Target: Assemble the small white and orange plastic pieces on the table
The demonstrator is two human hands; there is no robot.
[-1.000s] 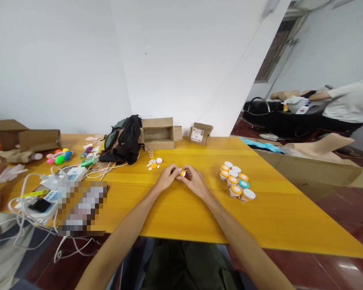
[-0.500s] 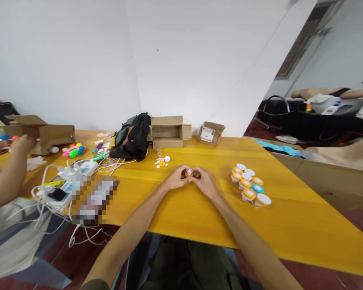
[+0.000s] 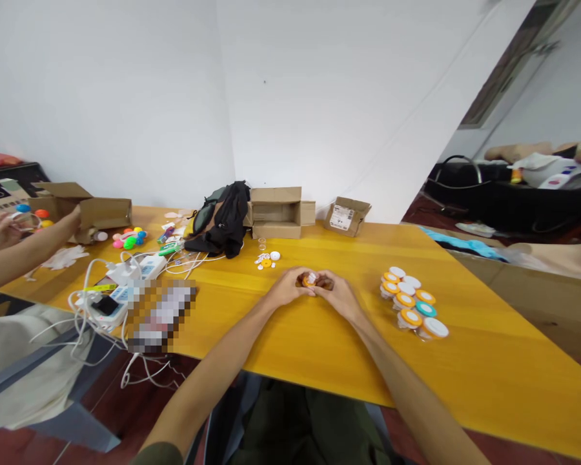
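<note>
No legible text anywhere.

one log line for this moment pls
left hand: on small orange-lidded jar | right hand: on same jar | spot: above yellow table | nearby: cluster of lidded jars to the right

Yellow table (image 3: 290,342) — glossy top, items as follows. Centre rear: open cardboard box (image 3: 278,212); smaller box w/ label (image 3: 347,216) to its right; black bag (image 3: 220,219) touching its left side. In front of box: small clear cup (image 3: 262,243), loose white and orange caps (image 3: 267,259). Right: cluster of lidded jars (image 3: 411,303) — orange, white, one teal. Left: white power strip w/ cables (image 3: 126,284), coloured balls (image 3: 130,237), another cardboard box (image 3: 94,210) at far left.
</note>
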